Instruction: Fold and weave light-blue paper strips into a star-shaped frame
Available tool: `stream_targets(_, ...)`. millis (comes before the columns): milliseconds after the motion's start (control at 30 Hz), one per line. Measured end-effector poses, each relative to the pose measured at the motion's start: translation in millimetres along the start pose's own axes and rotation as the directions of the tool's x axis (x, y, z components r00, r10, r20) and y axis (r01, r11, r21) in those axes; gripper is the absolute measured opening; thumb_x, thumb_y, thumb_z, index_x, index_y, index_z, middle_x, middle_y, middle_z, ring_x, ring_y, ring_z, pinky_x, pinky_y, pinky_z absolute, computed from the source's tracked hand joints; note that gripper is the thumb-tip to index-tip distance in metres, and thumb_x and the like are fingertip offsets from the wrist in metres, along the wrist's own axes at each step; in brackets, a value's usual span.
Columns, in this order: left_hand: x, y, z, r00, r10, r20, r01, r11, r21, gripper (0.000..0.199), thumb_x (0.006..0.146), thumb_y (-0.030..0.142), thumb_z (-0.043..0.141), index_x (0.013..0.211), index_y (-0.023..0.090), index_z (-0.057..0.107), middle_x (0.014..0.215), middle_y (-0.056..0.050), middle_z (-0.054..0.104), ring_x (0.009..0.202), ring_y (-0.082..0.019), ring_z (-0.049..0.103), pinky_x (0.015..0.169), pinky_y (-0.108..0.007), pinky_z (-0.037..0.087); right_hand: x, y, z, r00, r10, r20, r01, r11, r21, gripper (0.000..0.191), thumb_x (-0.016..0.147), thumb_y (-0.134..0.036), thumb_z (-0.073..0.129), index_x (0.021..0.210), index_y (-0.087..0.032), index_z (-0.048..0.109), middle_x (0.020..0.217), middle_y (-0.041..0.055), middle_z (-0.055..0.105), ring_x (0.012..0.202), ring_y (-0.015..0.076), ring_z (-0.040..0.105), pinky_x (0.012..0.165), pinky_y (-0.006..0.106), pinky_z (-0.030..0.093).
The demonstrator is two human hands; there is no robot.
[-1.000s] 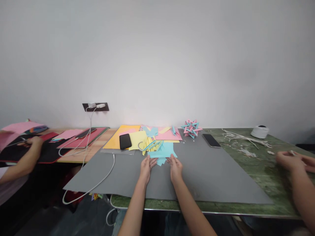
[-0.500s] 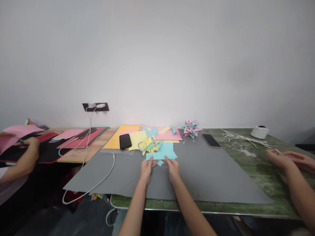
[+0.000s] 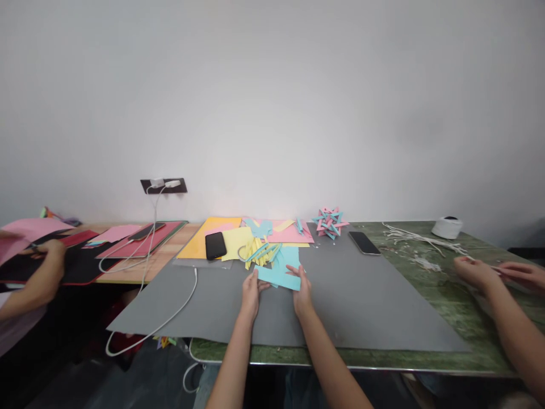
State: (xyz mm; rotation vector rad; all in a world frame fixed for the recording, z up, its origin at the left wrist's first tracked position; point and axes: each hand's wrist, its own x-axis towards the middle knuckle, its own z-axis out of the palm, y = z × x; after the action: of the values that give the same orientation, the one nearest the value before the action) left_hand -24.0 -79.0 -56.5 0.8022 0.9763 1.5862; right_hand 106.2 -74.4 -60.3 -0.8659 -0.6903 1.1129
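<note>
A light-blue paper strip [image 3: 277, 278] is stretched between my two hands above the grey mat [image 3: 340, 307], its right end tilted lower. My left hand [image 3: 252, 291] pinches the strip's left end. At the other end, my right hand [image 3: 302, 288] holds the strip with the thumb along its edge, some fingers raised behind it. Just beyond lie a blue paper sheet [image 3: 289, 255] and a heap of folded yellow paper pieces [image 3: 258, 250] with a few blue ones on top.
A black phone [image 3: 216, 246] lies on yellow and orange paper, another phone [image 3: 364, 243] at right. A pink-and-blue paper star ball [image 3: 330, 222] stands by the wall. Co-workers' hands [image 3: 477, 272] at right hold white cord; another person's hand [image 3: 53, 253] works at far left.
The blue strip has tilted, its right end dropping, and my right hand has shifted its grip, with fingers lifting behind the paper. The co-worker's hands at right have moved slightly left.
</note>
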Motion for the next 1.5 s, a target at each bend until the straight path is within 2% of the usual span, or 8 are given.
stream_targets(167,-4.8,3.1,5.9,0.996,0.09,-0.001,-0.09,0.995,0.051,0.035,0.062,0.04,0.058,0.082,0.011,0.057,0.062,-0.002,0.063,0.057,-0.013,0.059,0.056,-0.024,0.049,-2.7,6.0,2.5,0.986,-0.037,0.164,0.067,0.98,-0.185,0.031,0.054,-0.039,0.065,0.071,-0.013,0.065,0.071,0.0056,0.065,0.07,0.0183,0.058,0.065,0.027,0.043)
stream_targets(300,-5.1,4.7,7.9,0.997,0.022,0.076,-0.027,0.997,0.068,0.036,0.059,0.035,0.063,0.085,0.011,0.056,0.069,-0.006,0.065,0.059,-0.014,0.061,0.06,-0.026,0.049,-0.1,12.6,2.5,0.989,-0.09,0.117,0.109,0.981,-0.159,0.03,0.059,-0.038,0.061,0.076,-0.013,0.063,0.074,0.0064,0.065,0.071,0.0173,0.058,0.067,0.029,0.044)
stream_targets(433,-3.4,1.7,8.5,0.999,-0.016,0.035,0.011,0.989,0.148,0.032,0.053,0.031,0.068,0.074,0.01,0.057,0.064,-0.006,0.065,0.056,-0.015,0.061,0.057,-0.025,0.049,-0.6,12.8,4.4,0.974,-0.184,0.135,0.214,0.941,-0.26,0.029,0.064,-0.039,0.056,0.077,-0.013,0.062,0.074,0.0067,0.064,0.069,0.017,0.058,0.065,0.029,0.044)
stream_targets(633,-6.3,3.1,9.5,0.999,-0.026,0.047,0.019,0.99,0.137,0.028,0.054,0.031,0.066,0.071,0.013,0.053,0.056,-0.002,0.063,0.059,-0.017,0.062,0.055,-0.024,0.048,-16.6,5.3,10.9,0.835,-0.46,0.303,0.537,0.561,-0.63,0.019,0.072,-0.03,0.05,0.078,-0.017,0.062,0.075,0.0056,0.06,0.076,0.017,0.051,0.072,0.03,0.038)
stream_targets(767,-9.2,5.1,9.8,0.991,-0.032,0.126,0.011,0.986,0.166,0.026,0.055,0.031,0.065,0.069,0.013,0.053,0.062,-0.004,0.065,0.065,-0.018,0.062,0.059,-0.024,0.047,-24.8,0.5,13.8,0.766,-0.534,0.357,0.567,0.3,-0.767,0.024,0.078,-0.025,0.042,0.095,-0.019,0.058,0.083,0.0059,0.059,0.084,0.0179,0.047,0.078,0.033,0.03)
stream_targets(900,-9.0,3.9,10.0,0.992,-0.018,0.126,-0.006,0.982,0.188,0.024,0.056,0.03,0.065,0.067,0.012,0.054,0.061,-0.005,0.065,0.065,-0.018,0.062,0.059,-0.024,0.047,-26.5,-2.0,16.0,0.742,-0.551,0.381,0.542,0.16,-0.825,0.026,0.08,-0.023,0.039,0.1,-0.02,0.055,0.088,0.0066,0.058,0.089,0.0194,0.043,0.081,0.036,0.023)
stream_targets(1367,-10.7,3.3,10.4,0.983,-0.033,0.181,-0.005,0.979,0.205,0.021,0.058,0.03,0.064,0.063,0.012,0.056,0.052,-0.002,0.061,0.059,-0.014,0.06,0.059,-0.023,0.046,-24.3,4.1,12.4,0.688,-0.544,0.48,0.617,0.09,-0.782,0.024,0.079,-0.016,0.04,0.095,-0.022,0.057,0.087,0.0047,0.056,0.086,0.0178,0.043,0.077,0.032,0.024)
stream_targets(1500,-8.5,2.0,10.1,0.993,-0.03,0.114,0.009,0.984,0.18,0.025,0.057,0.035,0.063,0.055,0.012,0.053,0.047,-0.001,0.058,0.056,-0.015,0.059,0.059,-0.025,0.047,-24.9,4.2,11.7,0.657,-0.538,0.529,0.657,0.063,-0.752,0.026,0.079,-0.013,0.04,0.097,-0.022,0.057,0.089,0.0043,0.056,0.084,0.0165,0.043,0.075,0.031,0.025)
